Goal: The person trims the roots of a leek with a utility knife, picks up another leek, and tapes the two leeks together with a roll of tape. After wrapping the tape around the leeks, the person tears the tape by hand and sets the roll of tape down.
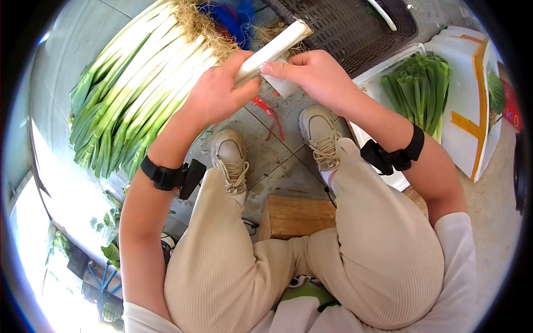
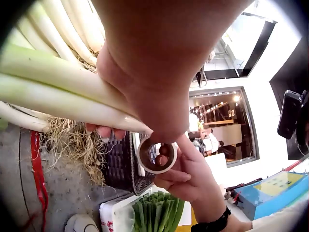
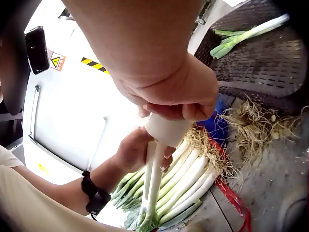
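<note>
Two pale leek stalks (image 2: 72, 99) lie side by side in my left hand (image 1: 222, 89), whose fingers curl round them; in the head view their white end (image 1: 277, 47) points up and to the right. My right hand (image 1: 322, 77) pinches a white roll (image 1: 282, 84) just beside the stalks. Through the open core of the roll (image 2: 157, 154), fingertips show in the left wrist view. The right wrist view has the roll (image 3: 166, 130) under my right hand (image 3: 176, 87), against the stalks (image 3: 154, 181). Whether any strip is wrapped on them, I cannot tell.
A large pile of leeks (image 1: 144, 83) lies on the floor at the left, roots upward. A dark basket (image 1: 355, 33) stands at the back. Cut greens (image 1: 419, 86) sit in a white box at the right. Red string (image 1: 270, 117) and a wooden block (image 1: 297, 216) are near the feet.
</note>
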{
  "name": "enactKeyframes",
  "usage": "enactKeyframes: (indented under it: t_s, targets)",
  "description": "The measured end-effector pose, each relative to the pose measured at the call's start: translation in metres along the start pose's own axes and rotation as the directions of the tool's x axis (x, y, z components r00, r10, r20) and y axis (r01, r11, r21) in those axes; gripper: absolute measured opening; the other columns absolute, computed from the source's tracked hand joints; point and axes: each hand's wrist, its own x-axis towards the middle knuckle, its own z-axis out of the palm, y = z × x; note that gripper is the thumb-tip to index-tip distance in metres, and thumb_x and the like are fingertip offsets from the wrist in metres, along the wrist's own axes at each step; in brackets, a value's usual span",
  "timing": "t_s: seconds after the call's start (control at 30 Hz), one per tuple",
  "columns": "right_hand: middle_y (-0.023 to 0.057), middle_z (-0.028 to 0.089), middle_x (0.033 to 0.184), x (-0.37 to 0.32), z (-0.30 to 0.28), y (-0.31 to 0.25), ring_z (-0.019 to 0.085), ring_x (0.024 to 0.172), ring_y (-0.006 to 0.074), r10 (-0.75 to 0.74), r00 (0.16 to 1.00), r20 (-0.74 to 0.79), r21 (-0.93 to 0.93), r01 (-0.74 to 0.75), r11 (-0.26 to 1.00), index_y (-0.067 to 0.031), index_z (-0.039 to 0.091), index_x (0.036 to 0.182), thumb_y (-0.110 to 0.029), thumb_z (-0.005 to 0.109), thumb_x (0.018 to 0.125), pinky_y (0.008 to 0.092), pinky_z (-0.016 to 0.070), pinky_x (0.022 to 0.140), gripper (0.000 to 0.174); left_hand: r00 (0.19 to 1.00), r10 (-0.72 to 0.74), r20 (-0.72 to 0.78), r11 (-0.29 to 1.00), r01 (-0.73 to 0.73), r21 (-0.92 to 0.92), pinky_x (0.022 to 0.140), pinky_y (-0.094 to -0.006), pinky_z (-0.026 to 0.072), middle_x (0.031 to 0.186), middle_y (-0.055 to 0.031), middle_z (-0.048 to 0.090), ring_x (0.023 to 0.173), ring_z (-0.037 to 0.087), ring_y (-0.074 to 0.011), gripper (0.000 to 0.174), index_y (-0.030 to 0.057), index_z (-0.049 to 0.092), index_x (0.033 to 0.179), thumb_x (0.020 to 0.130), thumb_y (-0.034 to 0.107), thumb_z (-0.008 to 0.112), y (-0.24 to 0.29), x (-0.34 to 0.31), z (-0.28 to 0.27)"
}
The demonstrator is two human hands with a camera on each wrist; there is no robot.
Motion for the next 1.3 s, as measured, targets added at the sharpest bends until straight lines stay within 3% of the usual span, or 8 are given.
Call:
enactKeyframes:
  t_s: [0.13, 0.33, 0.73, 0.93, 1.03, 1.1, 1.23, 1.3]
  targets:
    - [0.0093, 0.067, 0.066, 0.002, 0.002, 0.002, 0.061, 0.06, 0.0163, -0.052, 0.998, -0.033, 0.059, 0.053, 0.997, 0.002, 0.076, 0.082, -0.062, 0.074, 0.076, 0.0303, 0.047, 0.058, 0.064, 0.999, 0.015, 0.034, 0.999, -0.014, -0.029, 0.079, -0.0444, 0.053, 0.095, -0.0184, 0.071, 0.088, 0.069, -0.0364, 0.052, 0.0143, 0.058, 0.124, 0.088, 0.052, 0.061, -0.001, 0.0, -0.001]
    - [0.0092, 0.064, 0.063, 0.012, 0.001, 0.013, 0.061, 0.058, 0.0197, -0.066, 0.997, -0.05, -0.1, 0.061, 0.993, 0.0031, 0.075, 0.08, -0.068, 0.071, 0.075, 0.0317, 0.0473, 0.058, 0.071, 0.999, -0.03, 0.023, 0.995, 0.032, -0.091, 0.079, -0.0411, 0.0524, 0.089, -0.0162, 0.07, 0.088, 0.069, -0.0344, 0.06, 0.0119, 0.064, 0.117, 0.091, 0.065, 0.054, 0.003, 0.001, 0.005]
    - [0.009, 0.059, 0.057, 0.019, 0.002, 0.021, 0.057, 0.053, 0.0201, -0.081, 0.995, -0.052, -0.133, 0.074, 0.988, 0.0032, 0.072, 0.073, -0.068, 0.07, 0.074, 0.034, 0.0441, 0.054, 0.071, 0.996, -0.088, -0.018, 0.985, 0.085, -0.147, 0.069, -0.0425, 0.0491, 0.07, -0.0139, 0.063, 0.074, 0.065, -0.0324, 0.06, 0.0098, 0.065, 0.114, 0.103, 0.058, 0.031, -0.007, 0.005, 0.015]
    - [0.0092, 0.06, 0.058, 0.02, 0.002, 0.022, 0.057, 0.053, 0.0204, -0.114, 0.992, -0.057, -0.135, 0.106, 0.985, 0.0032, 0.073, 0.075, -0.068, 0.07, 0.075, 0.0336, 0.0447, 0.054, 0.071, 0.992, -0.11, -0.057, 0.982, 0.099, -0.159, 0.069, -0.0406, 0.0493, 0.071, -0.0132, 0.064, 0.071, 0.065, -0.0294, 0.061, 0.0076, 0.066, 0.112, 0.103, 0.057, 0.032, -0.005, 0.006, 0.018]
    - [0.0079, 0.061, 0.06, 0.013, -0.003, 0.012, 0.058, 0.055, 0.0173, -0.11, 0.994, -0.009, -0.162, 0.107, 0.981, 0.0015, 0.075, 0.081, -0.062, 0.074, 0.076, 0.0326, 0.0451, 0.056, 0.064, 0.989, -0.143, -0.041, 0.973, 0.133, -0.187, 0.067, -0.0396, 0.0492, 0.069, -0.0125, 0.064, 0.07, 0.065, -0.0279, 0.062, 0.0065, 0.069, 0.108, 0.102, 0.058, 0.034, -0.008, 0.008, 0.017]
    - [0.003, 0.069, 0.073, 0.004, -0.007, 0.003, 0.057, 0.065, 0.0084, -0.113, 0.99, 0.089, -0.191, 0.128, 0.973, -0.0004, 0.076, 0.096, -0.047, 0.075, 0.083, 0.0252, 0.0454, 0.063, 0.048, 0.988, -0.147, -0.049, 0.97, 0.134, -0.202, 0.067, -0.0389, 0.0492, 0.069, -0.0122, 0.064, 0.07, 0.065, -0.0269, 0.063, 0.0062, 0.07, 0.106, 0.102, 0.058, 0.035, -0.01, 0.009, 0.017]
    - [0.0064, 0.066, 0.067, 0.0, -0.005, 0.008, 0.057, 0.061, 0.0113, -0.162, 0.986, 0.05, -0.089, 0.166, 0.982, -0.0023, 0.077, 0.091, -0.048, 0.079, 0.076, 0.0298, 0.0453, 0.061, 0.048, 0.98, -0.198, -0.002, 0.953, 0.192, -0.233, 0.065, -0.0366, 0.0491, 0.069, -0.0107, 0.065, 0.069, 0.065, -0.0236, 0.065, 0.0058, 0.073, 0.102, 0.099, 0.061, 0.039, -0.013, 0.011, 0.015]
    - [0.0013, 0.065, 0.072, -0.004, -0.007, 0.005, 0.051, 0.063, 0.0077, -0.132, 0.985, 0.111, -0.108, 0.144, 0.984, -0.0002, 0.076, 0.096, -0.046, 0.077, 0.081, 0.0267, 0.0424, 0.06, 0.048, 0.982, -0.189, -0.01, 0.955, 0.181, -0.236, 0.064, -0.0364, 0.0493, 0.067, -0.0103, 0.064, 0.068, 0.065, -0.0225, 0.066, 0.0053, 0.073, 0.1, 0.098, 0.062, 0.04, -0.011, 0.01, 0.015]
